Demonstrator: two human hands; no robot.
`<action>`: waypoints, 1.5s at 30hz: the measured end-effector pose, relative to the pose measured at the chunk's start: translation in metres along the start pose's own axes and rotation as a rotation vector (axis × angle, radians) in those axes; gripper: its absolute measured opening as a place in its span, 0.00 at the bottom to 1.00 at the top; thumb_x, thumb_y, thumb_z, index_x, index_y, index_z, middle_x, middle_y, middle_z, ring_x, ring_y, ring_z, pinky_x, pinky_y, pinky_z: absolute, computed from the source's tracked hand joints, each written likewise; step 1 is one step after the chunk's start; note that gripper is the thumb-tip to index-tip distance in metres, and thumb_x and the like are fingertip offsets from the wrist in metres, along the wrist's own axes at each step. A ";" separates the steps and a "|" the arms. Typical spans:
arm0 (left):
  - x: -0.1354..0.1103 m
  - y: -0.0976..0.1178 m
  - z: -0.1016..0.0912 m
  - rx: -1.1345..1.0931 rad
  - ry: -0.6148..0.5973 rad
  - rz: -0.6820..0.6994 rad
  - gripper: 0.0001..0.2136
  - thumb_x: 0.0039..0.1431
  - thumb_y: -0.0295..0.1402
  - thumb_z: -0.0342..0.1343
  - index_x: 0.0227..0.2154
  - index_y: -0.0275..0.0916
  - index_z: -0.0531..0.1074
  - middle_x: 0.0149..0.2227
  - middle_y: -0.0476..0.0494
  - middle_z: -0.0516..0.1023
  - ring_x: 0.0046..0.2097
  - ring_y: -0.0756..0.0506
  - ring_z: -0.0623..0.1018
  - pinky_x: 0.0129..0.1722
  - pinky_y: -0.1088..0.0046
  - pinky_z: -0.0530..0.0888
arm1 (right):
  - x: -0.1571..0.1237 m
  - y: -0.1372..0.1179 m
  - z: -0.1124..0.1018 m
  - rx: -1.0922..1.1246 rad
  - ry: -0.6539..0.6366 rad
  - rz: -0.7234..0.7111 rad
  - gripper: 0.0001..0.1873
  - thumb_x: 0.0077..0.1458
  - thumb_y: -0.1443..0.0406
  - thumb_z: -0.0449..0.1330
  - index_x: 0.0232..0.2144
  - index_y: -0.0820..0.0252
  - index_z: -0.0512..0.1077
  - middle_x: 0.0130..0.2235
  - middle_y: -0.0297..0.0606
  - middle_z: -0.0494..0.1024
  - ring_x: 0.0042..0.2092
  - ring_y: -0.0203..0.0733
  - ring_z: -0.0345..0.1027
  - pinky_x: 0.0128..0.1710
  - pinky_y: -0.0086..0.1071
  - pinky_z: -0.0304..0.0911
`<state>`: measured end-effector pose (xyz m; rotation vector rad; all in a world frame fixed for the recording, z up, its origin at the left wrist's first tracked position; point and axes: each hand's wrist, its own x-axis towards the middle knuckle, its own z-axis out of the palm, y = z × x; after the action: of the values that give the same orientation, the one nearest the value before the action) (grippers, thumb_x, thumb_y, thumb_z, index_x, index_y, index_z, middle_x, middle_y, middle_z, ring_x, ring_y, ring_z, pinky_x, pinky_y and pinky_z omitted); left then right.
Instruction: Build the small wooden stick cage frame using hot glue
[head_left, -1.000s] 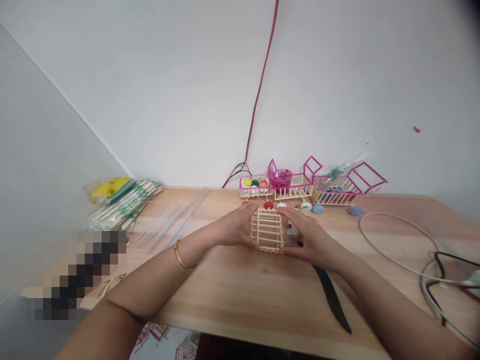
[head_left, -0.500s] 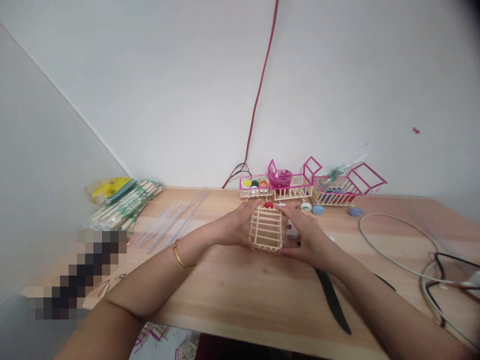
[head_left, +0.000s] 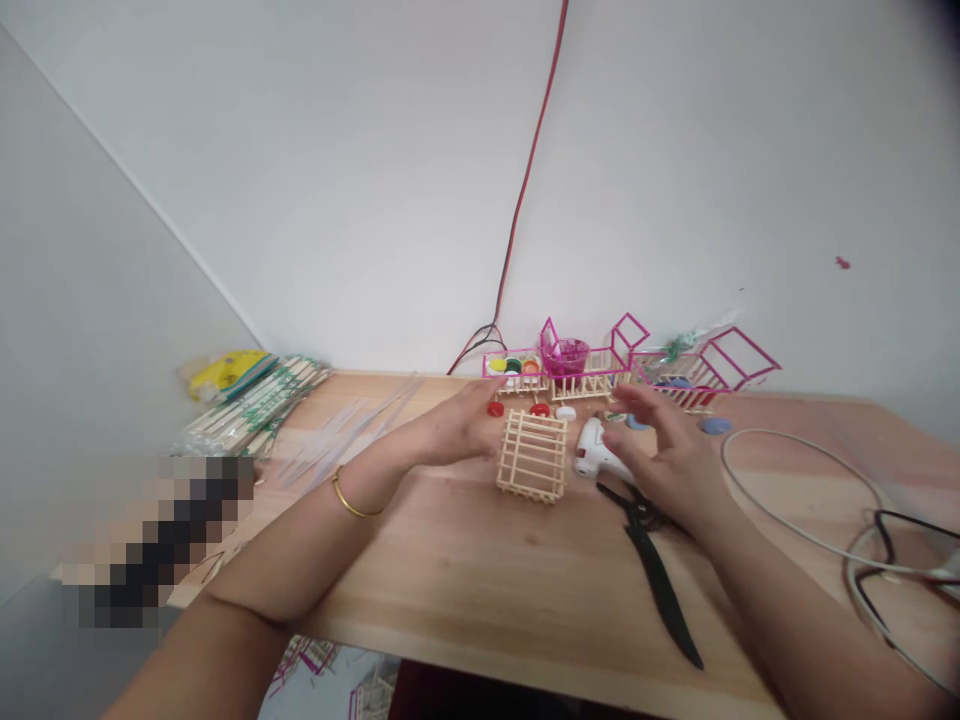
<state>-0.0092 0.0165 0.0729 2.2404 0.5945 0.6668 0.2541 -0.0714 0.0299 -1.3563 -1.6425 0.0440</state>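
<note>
A small frame of pale wooden sticks (head_left: 532, 457) stands on the wooden table in front of me. Close to its left side is my left hand (head_left: 454, 428), fingers stretched forward and apart, holding nothing. My right hand (head_left: 671, 465) is also open, right of the frame, thumb and fingers spread. Just beside that hand's thumb lies a white glue gun (head_left: 596, 450), its rear part hidden by the hand. Below the glue gun, black-handled scissors (head_left: 664, 595) rest on the table with dark blades pointing towards me.
Along the wall stand stick carts with magenta edges (head_left: 589, 385), a magenta-stained cup (head_left: 566, 355) and paint pots (head_left: 514, 368). Red caps (head_left: 539, 409) lie before them. Clear glue sticks (head_left: 352, 430) and bagged sticks (head_left: 262, 405) are left; a pale cable (head_left: 795, 445) loops right.
Both hands have let go of the stick frame, which now stands on the table. My right hand has moved right, spreading its fingers beside the glue gun; my left has drawn slightly left.
</note>
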 end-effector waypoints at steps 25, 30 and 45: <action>-0.118 -0.078 -0.076 0.797 0.102 -0.839 0.37 0.50 0.54 0.52 0.59 0.36 0.60 0.62 0.32 0.59 0.63 0.32 0.58 0.59 0.57 0.58 | 0.002 0.006 -0.016 -0.262 0.168 0.030 0.15 0.55 0.54 0.56 0.38 0.57 0.72 0.36 0.39 0.80 0.37 0.44 0.74 0.38 0.34 0.67; -0.112 -0.080 -0.037 0.843 0.033 -0.831 0.36 0.56 0.56 0.43 0.62 0.37 0.53 0.66 0.31 0.49 0.66 0.32 0.52 0.60 0.53 0.54 | 0.002 0.009 -0.012 -0.294 0.116 0.030 0.16 0.53 0.53 0.56 0.38 0.56 0.72 0.36 0.40 0.80 0.36 0.45 0.75 0.35 0.34 0.67; -0.157 -0.092 -0.175 1.219 0.669 -1.098 0.45 0.43 0.54 0.59 0.60 0.32 0.53 0.62 0.18 0.49 0.61 0.21 0.53 0.52 0.40 0.56 | 0.001 0.015 -0.013 -0.357 0.077 -0.027 0.16 0.54 0.54 0.55 0.39 0.57 0.73 0.34 0.39 0.80 0.35 0.45 0.75 0.32 0.32 0.66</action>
<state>-0.2557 0.0707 0.0675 1.9696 2.8645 0.4386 0.2738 -0.0716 0.0295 -1.5792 -1.6551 -0.3273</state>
